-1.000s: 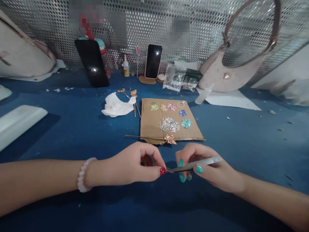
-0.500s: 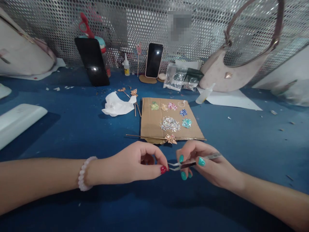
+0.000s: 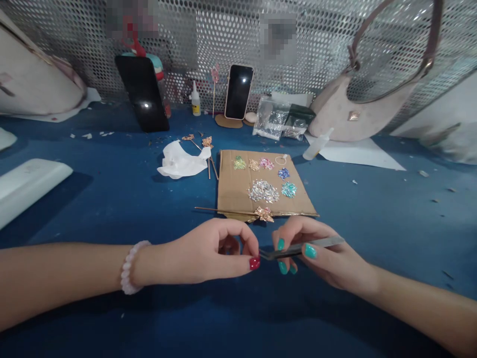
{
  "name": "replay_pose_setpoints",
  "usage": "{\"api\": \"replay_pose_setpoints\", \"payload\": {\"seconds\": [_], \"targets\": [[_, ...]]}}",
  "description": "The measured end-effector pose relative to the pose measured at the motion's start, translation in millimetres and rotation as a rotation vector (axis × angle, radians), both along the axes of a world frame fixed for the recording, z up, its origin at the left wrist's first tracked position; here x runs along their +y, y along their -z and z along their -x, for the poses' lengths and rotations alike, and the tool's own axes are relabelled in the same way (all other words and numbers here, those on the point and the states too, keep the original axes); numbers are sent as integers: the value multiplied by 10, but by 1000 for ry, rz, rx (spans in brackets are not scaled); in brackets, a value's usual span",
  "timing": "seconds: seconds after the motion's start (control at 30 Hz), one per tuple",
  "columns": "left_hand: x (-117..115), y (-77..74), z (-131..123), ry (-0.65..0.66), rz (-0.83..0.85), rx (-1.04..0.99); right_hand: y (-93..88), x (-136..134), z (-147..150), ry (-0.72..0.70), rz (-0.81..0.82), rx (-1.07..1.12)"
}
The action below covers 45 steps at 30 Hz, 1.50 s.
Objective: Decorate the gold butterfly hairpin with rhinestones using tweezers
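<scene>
My right hand point(image 3: 316, 251) grips a pair of bent-tip tweezers point(image 3: 294, 249), whose points reach the fingertips of my left hand point(image 3: 223, 251). Thumb and forefinger of the left hand are pinched together; whatever lies between them is too small or hidden to make out. Just beyond both hands lies a piece of cardboard point(image 3: 234, 191) bearing small piles of rhinestones: clear point(image 3: 263, 191), turquoise point(image 3: 288, 189), blue point(image 3: 283, 173), pink point(image 3: 267, 163), gold point(image 3: 254, 164) and green point(image 3: 239, 162). A rose-gold hairpin with a flower-like ornament point(image 3: 264, 214) rests along its near edge.
Left of the cardboard are crumpled white paper point(image 3: 181, 161) and more rose-gold hairpins point(image 3: 207, 143). A glue bottle point(image 3: 316, 144) lies at its right. Farther back stand two phones point(image 3: 143, 94), another glue bottle point(image 3: 196, 102), plastic packets point(image 3: 272, 117) and a handbag point(image 3: 350, 109).
The tweezers' arms have closed together and turned slightly, their tips now at the left fingertips. Both hands have stayed almost in place.
</scene>
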<state>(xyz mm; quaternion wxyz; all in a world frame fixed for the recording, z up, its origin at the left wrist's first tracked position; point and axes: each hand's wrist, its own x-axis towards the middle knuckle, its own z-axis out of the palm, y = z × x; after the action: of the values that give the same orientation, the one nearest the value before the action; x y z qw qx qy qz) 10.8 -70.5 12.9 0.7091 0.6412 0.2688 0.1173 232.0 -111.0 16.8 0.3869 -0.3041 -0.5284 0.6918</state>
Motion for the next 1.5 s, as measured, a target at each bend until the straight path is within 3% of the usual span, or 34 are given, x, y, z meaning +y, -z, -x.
{"api": "replay_pose_setpoints", "payload": {"seconds": [0.17,0.37,0.5,0.6,0.7,0.8,0.9,1.5], "targets": [[8,-18,-22,-7,-75,66,-11,5,9,8,-11,10],[9,-60,24,103,-576,107,4,3,2,12,-60,-11],[6,-40,49,-55,-805,184,-4,6,-11,3,-120,-89],[14,-44,49,-119,-793,181,-23,4,-17,66,-222,-221],[23,-51,39,-125,-749,147,-49,-3,-11,127,-428,-386],[28,-43,27,-136,-712,121,-74,-5,5,119,-663,-486],[26,-35,18,-140,-671,118,-96,-4,26,86,-789,-529],[31,-61,16,-155,-788,136,-113,-29,68,87,-922,-656]]}}
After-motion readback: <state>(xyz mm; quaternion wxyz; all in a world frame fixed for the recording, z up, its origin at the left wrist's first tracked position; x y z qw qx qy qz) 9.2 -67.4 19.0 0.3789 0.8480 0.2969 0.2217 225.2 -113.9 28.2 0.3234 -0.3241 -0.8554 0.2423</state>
